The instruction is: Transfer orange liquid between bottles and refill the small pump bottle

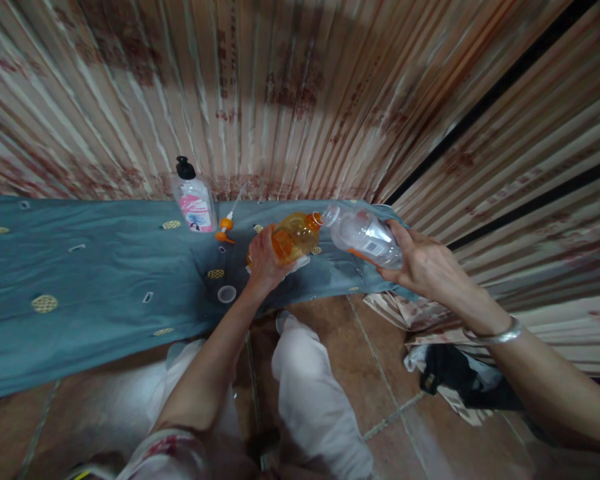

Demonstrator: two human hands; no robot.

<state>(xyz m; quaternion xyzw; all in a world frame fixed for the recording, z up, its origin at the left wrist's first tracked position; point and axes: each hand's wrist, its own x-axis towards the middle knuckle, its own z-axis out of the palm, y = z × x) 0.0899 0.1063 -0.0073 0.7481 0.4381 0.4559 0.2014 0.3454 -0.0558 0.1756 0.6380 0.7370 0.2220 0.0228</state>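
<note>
Amber bottle (299,235), see-through and tilted, is held over a cloth-covered blue-green surface (95,280), its body clasped in the grip of the left hand (269,259). To the right of the amber bottle, a clear bottle (360,233) is held tilted, its lower end clamped in the grip of the right hand (423,263). The two mouths are brought together; whether they touch cannot be told. Left of the amber bottle, an orange pump head (225,229) is laid on the cloth, its thin tube pointed towards the curtain (260,100). Farther left, a black-topped pump bottle (196,203) with a pink-and-white label is stood upright. A small round cap (227,294) is placed left of the amber bottle and nearer the wearer, and something white (301,265) is partly hidden beneath that bottle.
</note>
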